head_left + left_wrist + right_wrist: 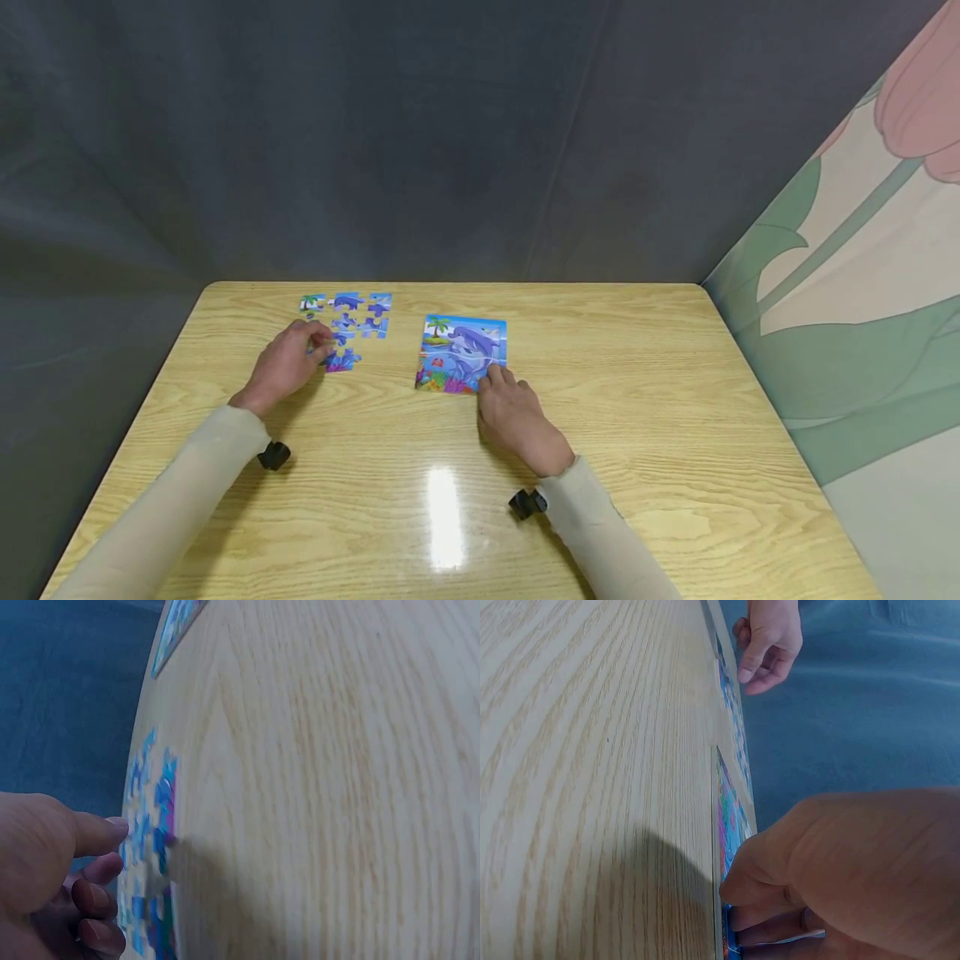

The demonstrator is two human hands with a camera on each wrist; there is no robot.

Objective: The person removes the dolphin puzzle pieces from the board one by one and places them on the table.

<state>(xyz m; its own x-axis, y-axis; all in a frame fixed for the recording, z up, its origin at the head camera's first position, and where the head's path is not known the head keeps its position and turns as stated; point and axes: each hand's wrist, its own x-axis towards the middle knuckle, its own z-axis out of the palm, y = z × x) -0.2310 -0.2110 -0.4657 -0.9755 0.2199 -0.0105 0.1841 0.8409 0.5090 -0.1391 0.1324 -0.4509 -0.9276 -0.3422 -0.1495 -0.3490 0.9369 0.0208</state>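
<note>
2 hands: left grip [283, 367] pinches a loose puzzle piece [321, 347]; right grip [516, 414], fingers straight, presses the puzzle board [461, 352].

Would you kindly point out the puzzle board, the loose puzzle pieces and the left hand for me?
puzzle board [459, 346]: head view, on the dolphin picture at its middle.
loose puzzle pieces [349, 301]: head view, on one piece in the far row.
left hand [283, 367]: head view, on the back of the hand.
</note>
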